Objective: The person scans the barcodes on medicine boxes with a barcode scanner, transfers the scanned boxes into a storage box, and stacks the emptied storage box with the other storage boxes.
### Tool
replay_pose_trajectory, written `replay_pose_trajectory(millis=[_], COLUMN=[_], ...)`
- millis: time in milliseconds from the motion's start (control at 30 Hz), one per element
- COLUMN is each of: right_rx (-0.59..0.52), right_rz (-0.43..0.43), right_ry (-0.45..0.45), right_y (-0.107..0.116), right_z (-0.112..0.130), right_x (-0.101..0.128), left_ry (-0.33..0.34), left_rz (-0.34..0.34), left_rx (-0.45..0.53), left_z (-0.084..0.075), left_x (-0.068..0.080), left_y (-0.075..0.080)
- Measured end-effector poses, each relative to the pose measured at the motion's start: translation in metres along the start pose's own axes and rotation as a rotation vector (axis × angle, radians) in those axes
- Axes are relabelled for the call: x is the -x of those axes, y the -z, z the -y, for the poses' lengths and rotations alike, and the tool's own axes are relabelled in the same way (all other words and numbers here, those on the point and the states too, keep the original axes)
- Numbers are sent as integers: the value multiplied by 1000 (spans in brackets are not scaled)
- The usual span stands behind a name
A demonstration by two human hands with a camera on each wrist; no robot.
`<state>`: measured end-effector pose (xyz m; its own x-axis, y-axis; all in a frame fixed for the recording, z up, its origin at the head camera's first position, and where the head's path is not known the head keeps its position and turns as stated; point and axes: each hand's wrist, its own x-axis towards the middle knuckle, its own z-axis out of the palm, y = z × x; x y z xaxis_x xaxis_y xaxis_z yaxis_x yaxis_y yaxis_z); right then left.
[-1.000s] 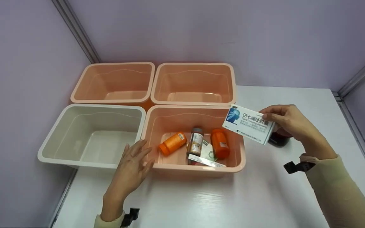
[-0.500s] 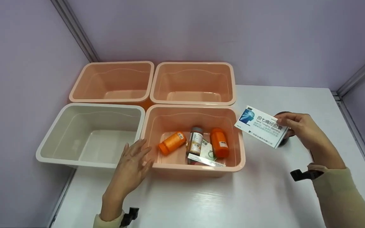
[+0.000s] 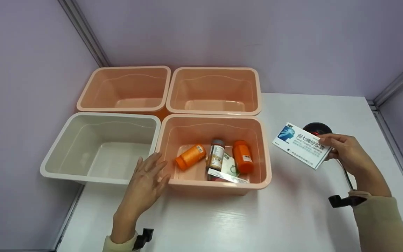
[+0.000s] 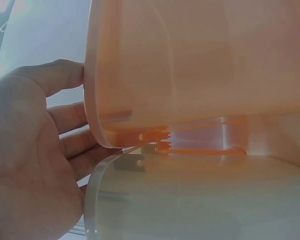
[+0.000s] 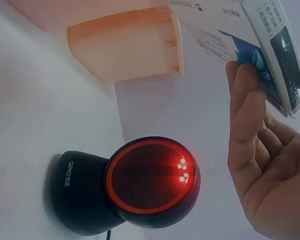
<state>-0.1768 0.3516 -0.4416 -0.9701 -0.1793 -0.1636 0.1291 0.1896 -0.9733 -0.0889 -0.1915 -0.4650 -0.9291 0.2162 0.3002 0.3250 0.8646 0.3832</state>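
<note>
Smooth printed card, that was the box (image 3: 301,145) in the right hand (image 3: 350,154), with a faint sheen on it! Just beyond that hand, the scanner (image 5: 122,187) showed smooth black plastic and a dark, glassy round window. At the fingers of the left hand (image 3: 145,185), the peach bin (image 3: 187,183) was glossy moulded plastic; left of them, the grey bin (image 3: 117,157) shone smooth too. Between the hands, shiny plastic orange bottles (image 3: 242,156)! And behind the right hand, a matt cloth sleeve (image 3: 380,217).

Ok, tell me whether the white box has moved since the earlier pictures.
Yes: in the head view, the white box has moved right, away from the front pink bin, whose rim it earlier overlapped.
</note>
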Motion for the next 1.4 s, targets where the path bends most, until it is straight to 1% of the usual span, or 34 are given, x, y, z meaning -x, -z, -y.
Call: replay_pose_trajectory(millis=[167,333,433,600,833,1033,1233,1400], right_rx=[-40,-79,-101,-108,-144,-147,-154,-153], right_rz=[-6,-15,-16,-25,-27,-33,-39,-41], right_ry=[-28,-88,-126,-175,-227,-241,-242,-239], right_y=[7,14,17,21,27,31,34,37], right_z=[-16,-29,-36,-44,-54,-60,-64,-65], right_x=[6,10,10,11,12,15,17,19], left_ry=[-7,-4,-13,-34,-25,-21,6,11], left_rz=[5,6,-6,-24,-24,-27,-4,0], left_rx=[-1,3,0,-5,-26,-26,-7,-21], left_z=[0,0,0,0,0,-1,-2,-3], left_x=[0,1,2,2,1,1,1,1], left_y=[0,-1,-1,0,-3,-2,-1,-2])
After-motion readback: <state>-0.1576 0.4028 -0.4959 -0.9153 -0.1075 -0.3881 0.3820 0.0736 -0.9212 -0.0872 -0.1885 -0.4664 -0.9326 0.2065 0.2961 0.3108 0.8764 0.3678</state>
